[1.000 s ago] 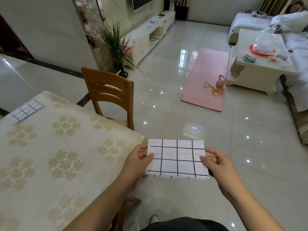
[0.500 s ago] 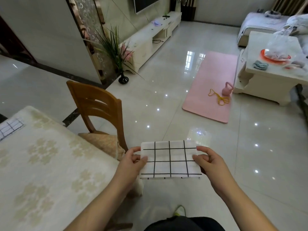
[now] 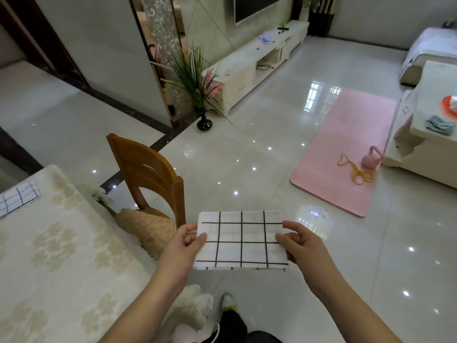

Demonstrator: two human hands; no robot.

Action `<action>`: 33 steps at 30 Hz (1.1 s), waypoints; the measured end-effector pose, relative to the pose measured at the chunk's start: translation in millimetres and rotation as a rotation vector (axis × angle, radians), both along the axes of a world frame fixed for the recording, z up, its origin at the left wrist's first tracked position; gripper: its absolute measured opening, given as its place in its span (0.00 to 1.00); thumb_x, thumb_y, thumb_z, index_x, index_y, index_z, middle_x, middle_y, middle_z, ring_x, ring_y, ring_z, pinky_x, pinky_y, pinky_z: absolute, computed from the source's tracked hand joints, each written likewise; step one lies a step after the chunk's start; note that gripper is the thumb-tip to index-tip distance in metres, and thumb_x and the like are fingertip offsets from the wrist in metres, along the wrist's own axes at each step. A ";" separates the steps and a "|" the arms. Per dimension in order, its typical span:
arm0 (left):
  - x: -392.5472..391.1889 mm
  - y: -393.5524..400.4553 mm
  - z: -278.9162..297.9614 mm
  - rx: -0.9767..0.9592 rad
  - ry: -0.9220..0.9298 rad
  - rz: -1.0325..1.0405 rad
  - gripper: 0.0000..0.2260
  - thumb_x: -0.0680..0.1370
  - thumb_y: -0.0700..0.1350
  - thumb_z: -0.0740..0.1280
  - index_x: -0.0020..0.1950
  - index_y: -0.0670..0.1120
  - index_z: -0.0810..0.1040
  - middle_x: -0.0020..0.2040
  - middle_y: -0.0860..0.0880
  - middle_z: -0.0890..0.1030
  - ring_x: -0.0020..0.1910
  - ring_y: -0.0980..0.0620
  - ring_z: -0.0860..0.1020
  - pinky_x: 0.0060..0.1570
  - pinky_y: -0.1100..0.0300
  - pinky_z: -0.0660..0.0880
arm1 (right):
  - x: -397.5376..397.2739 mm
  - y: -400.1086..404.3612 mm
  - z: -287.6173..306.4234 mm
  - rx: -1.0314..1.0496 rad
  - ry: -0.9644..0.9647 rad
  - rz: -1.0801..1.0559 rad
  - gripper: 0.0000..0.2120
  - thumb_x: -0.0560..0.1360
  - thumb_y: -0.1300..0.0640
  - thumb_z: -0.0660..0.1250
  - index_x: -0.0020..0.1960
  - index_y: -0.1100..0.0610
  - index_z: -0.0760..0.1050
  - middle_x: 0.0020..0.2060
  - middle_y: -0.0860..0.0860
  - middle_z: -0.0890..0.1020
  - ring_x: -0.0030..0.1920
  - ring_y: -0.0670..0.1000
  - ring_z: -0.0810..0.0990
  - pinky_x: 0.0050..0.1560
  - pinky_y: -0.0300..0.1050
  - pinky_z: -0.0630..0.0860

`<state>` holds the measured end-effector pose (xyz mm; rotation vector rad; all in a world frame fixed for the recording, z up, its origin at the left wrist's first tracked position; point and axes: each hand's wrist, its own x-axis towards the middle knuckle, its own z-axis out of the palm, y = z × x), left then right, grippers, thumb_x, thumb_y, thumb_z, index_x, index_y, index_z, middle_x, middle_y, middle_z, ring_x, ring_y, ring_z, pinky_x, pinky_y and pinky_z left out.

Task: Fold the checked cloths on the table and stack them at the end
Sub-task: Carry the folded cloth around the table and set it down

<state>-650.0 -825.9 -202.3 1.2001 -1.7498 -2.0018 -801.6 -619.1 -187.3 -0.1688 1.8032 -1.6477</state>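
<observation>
A folded checked cloth [image 3: 241,241], white with a thin black grid, is held flat in mid-air above the glossy tiled floor [image 3: 247,169], just off the near corner of the dining table [image 3: 61,256]. The left hand [image 3: 181,246] pinches the cloth's left edge, thumb on top and fingers curled beneath; the right hand [image 3: 303,246] grips the right edge the same way, thumb lying across the upper face. Both forearms reach in from the bottom of the frame.

A second checked cloth [image 3: 18,201] lies folded on the table's far left side, well apart from the one in hand. The table wears a cream cover with a pale floral pattern. A wooden chair [image 3: 148,174] with a tan cushion stands just beside the table's corner, its back toward the room.

Beyond, a black vase [image 3: 204,123] of tall green stems stands on the floor by a mirrored partition. A pink mat [image 3: 343,154] lies to the right, carrying a pink kettlebell [image 3: 371,159] and a yellow rope [image 3: 358,170] near its right edge. A white coffee table [image 3: 430,125] stands at the frame's right edge, and a long white TV cabinet [image 3: 254,60] runs along the far wall.
</observation>
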 end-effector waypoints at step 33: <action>-292.2 -251.5 14.2 0.039 -0.001 0.410 0.12 0.78 0.38 0.67 0.60 0.48 0.78 0.47 0.43 0.85 0.46 0.43 0.84 0.45 0.49 0.81 | -357.8 -320.9 -1.8 0.030 0.013 0.394 0.09 0.76 0.65 0.68 0.54 0.55 0.79 0.30 0.52 0.77 0.37 0.51 0.82 0.41 0.45 0.79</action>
